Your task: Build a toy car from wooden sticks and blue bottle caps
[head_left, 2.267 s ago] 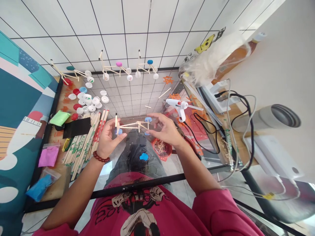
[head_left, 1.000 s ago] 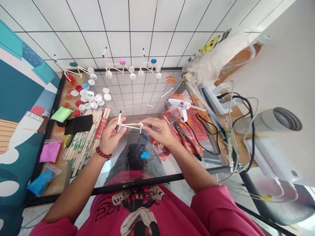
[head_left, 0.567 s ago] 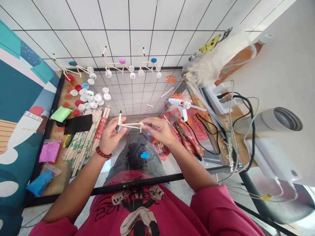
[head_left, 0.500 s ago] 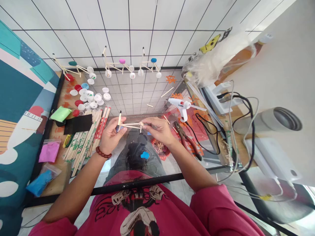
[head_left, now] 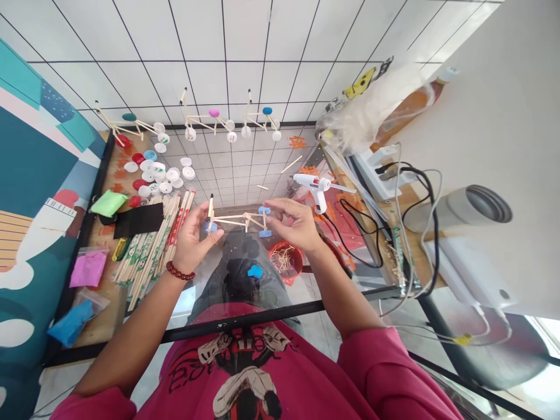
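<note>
A small bicycle model made of thin wooden sticks with blue cap wheels is held above the glass table, between both hands. My left hand pinches its front end, where an upright stick with a dark tip rises by a blue cap. My right hand pinches the rear end, next to two blue caps. Both hands are closed on the model.
Three finished stick bicycles stand by the tiled wall. Bottle caps, a chopstick bundle, green, pink and blue clay bags lie left. A white glue gun, a red bowl of toothpicks, cables and a power strip lie right.
The model has been turned and lifted slightly, so its rear blue caps now show beside my right fingers. The view has shifted a little; the red pliers are now hidden.
</note>
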Tool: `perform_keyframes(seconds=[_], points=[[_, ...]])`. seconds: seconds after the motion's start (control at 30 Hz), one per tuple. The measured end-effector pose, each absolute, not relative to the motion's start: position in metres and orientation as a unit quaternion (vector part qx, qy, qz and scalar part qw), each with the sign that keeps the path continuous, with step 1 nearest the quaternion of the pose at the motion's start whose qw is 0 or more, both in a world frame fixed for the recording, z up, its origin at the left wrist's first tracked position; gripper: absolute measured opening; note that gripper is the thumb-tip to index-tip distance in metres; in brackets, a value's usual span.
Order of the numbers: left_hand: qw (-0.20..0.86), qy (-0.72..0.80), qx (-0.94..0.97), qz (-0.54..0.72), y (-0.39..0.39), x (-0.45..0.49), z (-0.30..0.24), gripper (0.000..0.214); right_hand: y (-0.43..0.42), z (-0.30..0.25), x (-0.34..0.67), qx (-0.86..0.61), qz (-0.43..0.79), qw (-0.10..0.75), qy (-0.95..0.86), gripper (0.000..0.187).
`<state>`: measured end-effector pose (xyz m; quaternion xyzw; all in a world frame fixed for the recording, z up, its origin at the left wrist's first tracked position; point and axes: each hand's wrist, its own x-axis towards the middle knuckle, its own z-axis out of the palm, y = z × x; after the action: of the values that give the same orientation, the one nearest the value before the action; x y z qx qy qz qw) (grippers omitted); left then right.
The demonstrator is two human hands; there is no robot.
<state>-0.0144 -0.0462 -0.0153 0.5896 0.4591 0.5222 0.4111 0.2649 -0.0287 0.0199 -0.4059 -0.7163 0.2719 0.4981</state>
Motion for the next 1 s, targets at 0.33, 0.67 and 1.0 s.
perform_keyframes(seconds=[0.33,0.67,1.0], points=[[0.284,0.434,0.577,0.631,-0.044,-0.030,-0.013,0.066,-0.080,0.023,0.267,-0.512,0.272,0.546,-0.604,0.013],[0.321,0.478,0.622,0.530,-0.040,-0.025,-0.026,0.089,-0.086,-0.016,0.249,-0.617,0.244,0.360,-0.656,0.095],[0.365,0.461,0.712,0.384,-0.042,-0.034,-0.014,0.087,-0.053,-0.014,0.266,-0.555,0.319,0.332,-0.692,0.119]])
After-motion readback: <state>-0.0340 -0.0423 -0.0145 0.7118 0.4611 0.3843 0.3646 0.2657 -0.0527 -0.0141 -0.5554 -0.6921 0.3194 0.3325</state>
